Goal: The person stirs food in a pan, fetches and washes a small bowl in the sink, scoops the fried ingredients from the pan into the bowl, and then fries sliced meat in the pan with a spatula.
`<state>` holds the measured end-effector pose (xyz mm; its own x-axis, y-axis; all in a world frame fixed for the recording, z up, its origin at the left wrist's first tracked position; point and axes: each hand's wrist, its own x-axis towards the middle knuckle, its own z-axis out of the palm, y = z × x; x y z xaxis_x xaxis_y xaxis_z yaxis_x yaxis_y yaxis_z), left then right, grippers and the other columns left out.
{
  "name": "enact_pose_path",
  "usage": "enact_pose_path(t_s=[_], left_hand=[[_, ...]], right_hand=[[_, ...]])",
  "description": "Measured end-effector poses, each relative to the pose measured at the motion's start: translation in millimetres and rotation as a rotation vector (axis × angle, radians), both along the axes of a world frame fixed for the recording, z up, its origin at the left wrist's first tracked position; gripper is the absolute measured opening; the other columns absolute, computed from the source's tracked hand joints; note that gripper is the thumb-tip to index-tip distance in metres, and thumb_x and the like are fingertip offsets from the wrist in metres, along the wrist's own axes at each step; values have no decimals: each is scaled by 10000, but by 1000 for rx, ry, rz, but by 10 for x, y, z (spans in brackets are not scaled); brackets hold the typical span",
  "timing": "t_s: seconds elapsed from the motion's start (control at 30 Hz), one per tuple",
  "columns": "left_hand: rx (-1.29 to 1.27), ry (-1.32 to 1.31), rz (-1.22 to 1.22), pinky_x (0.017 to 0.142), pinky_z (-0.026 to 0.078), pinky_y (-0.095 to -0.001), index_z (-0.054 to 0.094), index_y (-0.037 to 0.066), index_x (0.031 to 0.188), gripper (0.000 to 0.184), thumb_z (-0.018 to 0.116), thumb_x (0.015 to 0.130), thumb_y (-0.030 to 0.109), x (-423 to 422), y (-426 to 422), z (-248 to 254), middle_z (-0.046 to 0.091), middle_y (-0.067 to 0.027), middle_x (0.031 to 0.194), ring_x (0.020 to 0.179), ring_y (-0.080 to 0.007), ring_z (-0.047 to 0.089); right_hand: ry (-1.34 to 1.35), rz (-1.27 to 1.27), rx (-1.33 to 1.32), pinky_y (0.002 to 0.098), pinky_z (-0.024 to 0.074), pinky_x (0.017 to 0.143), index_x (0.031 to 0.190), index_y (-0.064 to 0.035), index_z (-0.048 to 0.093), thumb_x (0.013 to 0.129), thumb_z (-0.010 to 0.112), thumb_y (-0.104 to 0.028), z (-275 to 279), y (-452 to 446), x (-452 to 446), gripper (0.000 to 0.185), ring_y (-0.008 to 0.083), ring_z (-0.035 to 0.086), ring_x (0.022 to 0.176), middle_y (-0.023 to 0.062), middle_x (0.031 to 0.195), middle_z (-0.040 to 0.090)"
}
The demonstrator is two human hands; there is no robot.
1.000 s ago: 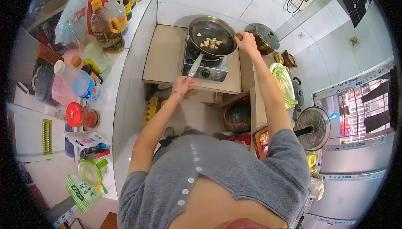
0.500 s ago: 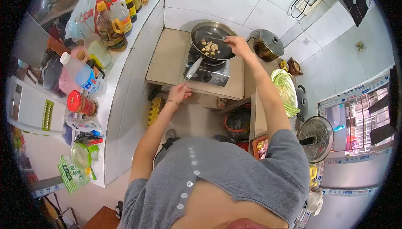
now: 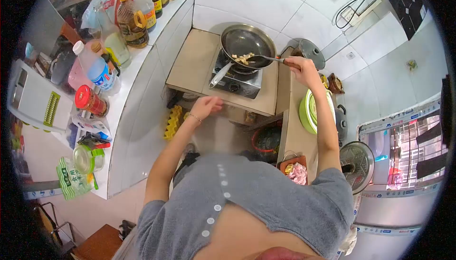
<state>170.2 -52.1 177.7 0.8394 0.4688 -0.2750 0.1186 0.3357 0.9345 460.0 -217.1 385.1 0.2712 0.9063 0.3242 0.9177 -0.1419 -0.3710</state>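
A dark frying pan (image 3: 247,41) sits on a gas stove (image 3: 249,83), its pale handle (image 3: 221,75) pointing toward me. Small pale diced pieces of food (image 3: 242,58) lie gathered at the near side of the pan. My right hand (image 3: 304,72), to the right of the pan, grips the handle of a cooking spatula (image 3: 270,58), whose end is among the pieces. Below the pan handle, my left hand (image 3: 207,106) hangs in the air, touching nothing, its fingers loosely apart.
Sauce and oil bottles (image 3: 132,22) line the ledge on the left. A lidded pot (image 3: 311,54) stands right of the stove. A green basket (image 3: 306,112) is partly behind my right forearm. Cut meat (image 3: 298,173) lies on a board at the right counter. Yellow egg trays (image 3: 173,123) are below.
My right hand has moved right and toward me with the spatula. The food pieces, spread out before, are bunched at the pan's near side. My left hand has shifted slightly right.
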Motion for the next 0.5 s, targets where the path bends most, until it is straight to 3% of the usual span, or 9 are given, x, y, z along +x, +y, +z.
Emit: enact_pose_path(t_s=[0.1, 0.23, 0.37, 0.43, 0.5], left_hand=[[55, 54, -32, 726, 491, -248, 562, -8, 1139, 368, 488, 934, 288, -76, 24, -259, 644, -95, 1013, 873, -142, 628], [56, 113, 24, 720, 490, -242, 575, -6, 1123, 341, 492, 933, 264, -157, -12, -360, 649, -82, 994, 860, -132, 626], [52, 137, 30, 697, 492, -240, 575, -8, 1120, 327, 484, 935, 246, -222, -32, -325, 652, -74, 970, 835, -123, 624], [45, 133, 40, 694, 493, -242, 569, -9, 1128, 324, 488, 933, 238, -217, -3, -319, 651, -77, 966, 838, -127, 625], [35, 129, 49, 691, 494, -244, 562, -10, 1136, 322, 493, 931, 229, -170, 40, -338, 650, -80, 962, 841, -130, 625]], right_hand=[[76, 36, -64, 295, 518, 778, 982, 19, 632, 712, 583, 111, -124, -37, 59, 290, 272, 646, 888, 173, 1014, 634], [32, 25, -133, 296, 515, 772, 1007, 9, 626, 717, 578, 98, -293, 32, -2, 307, 287, 645, 885, 176, 1009, 635], [25, -84, -202, 394, 507, 751, 959, 17, 613, 722, 577, -15, -858, 110, 245, 241, 351, 622, 876, 211, 892, 641], [-265, -401, -451, 431, 491, 737, 887, 39, 544, 767, 596, -136, -1087, 233, 291, 218, 402, 608, 833, 230, 880, 632], [-180, -385, -429, 480, 474, 733, 904, 33, 519, 783, 596, -210, -1142, 349, 242, 282, 410, 602, 821, 246, 835, 622]])
